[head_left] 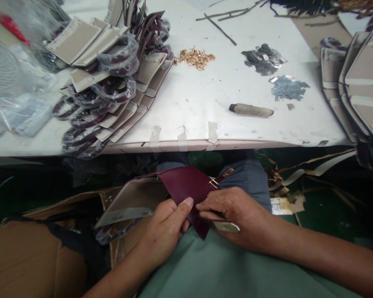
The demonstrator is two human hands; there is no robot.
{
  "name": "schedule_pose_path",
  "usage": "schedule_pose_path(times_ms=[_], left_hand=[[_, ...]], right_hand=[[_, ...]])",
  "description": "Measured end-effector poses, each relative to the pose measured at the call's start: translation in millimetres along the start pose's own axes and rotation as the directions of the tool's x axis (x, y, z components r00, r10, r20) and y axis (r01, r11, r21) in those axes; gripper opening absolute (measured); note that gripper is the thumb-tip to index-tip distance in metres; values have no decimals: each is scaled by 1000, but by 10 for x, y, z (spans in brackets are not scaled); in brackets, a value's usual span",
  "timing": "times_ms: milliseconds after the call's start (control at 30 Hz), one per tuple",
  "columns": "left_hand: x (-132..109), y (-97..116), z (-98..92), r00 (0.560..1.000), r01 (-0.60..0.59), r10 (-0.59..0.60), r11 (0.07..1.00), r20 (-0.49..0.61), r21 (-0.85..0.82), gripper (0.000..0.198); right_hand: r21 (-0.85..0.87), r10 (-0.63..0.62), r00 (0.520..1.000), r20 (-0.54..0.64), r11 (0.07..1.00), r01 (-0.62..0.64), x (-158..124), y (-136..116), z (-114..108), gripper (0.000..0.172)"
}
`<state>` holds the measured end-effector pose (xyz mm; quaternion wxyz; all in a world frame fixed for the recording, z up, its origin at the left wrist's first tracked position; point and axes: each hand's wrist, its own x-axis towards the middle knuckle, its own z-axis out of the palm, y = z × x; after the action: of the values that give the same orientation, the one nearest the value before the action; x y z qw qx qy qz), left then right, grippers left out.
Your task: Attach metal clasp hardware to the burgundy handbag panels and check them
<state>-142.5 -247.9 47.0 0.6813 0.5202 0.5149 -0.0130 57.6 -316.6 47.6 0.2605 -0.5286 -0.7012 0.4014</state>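
Observation:
A burgundy leather bag panel point(186, 186) lies over my lap, its beige backing side point(133, 196) folded out to the left. My left hand point(169, 223) is closed on the panel's lower edge, thumb on top. My right hand point(233, 211) is closed at the panel's right side, fingertips against the leather. Out of its palm sticks a flat strip with a pale metal end point(226, 227); the rest of it is hidden by the fingers. Just above my right hand, a gold buckle point(214, 183) sits on the panel, with a short strap point(226, 173) beyond it.
On the white table point(186, 103) are gold fasteners point(196, 58), dark metal plates point(262, 58), lighter plates point(288, 87) and a wrapped rod point(251, 109). Bag panels are piled left point(124, 95) and right point(366, 82). Below left stands a cardboard box point(27, 256).

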Motion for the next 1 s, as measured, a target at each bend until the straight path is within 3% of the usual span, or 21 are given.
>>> schedule_pose_path(times_ms=[133, 367, 533, 667, 767, 867, 933, 967, 1000], left_hand=[[14, -28, -11, 998, -55, 55, 998, -2, 22, 58], [62, -14, -110, 995, -69, 72, 996, 65, -51, 61], [115, 29, -47, 998, -46, 50, 990, 31, -137, 61], [183, 140, 12, 996, -79, 64, 947, -58, -311, 57], [221, 301, -25, 996, -86, 90, 915, -8, -394, 58], [194, 492, -149, 988, -120, 142, 951, 58, -287, 62], [128, 610, -265, 963, -270, 270, 961, -2, -52, 61], [88, 660, -325, 922, -370, 380, 922, -75, 116, 56], [49, 703, -382, 838, -466, 524, 833, -153, 299, 47]], right_hand=[[24, 31, 999, 12, 999, -32, 31, 1, 40, 18], [135, 77, 977, -201, 990, -51, -35, 53, -4, 16], [-49, -69, 967, -245, 997, 59, -101, 58, 24, 29], [-200, -111, 946, -304, 978, 50, -93, 34, 65, 47], [-342, -119, 943, -312, 940, 6, -47, 95, -4, 50], [-438, -228, 895, -383, 898, 42, 39, 209, -190, 30], [-404, -279, 866, -416, 909, 99, 111, 258, -374, 24], [-358, -269, 875, -403, 926, 120, 149, 265, -478, 23], [-301, -242, 896, -373, 945, 130, 185, 258, -587, 23]])
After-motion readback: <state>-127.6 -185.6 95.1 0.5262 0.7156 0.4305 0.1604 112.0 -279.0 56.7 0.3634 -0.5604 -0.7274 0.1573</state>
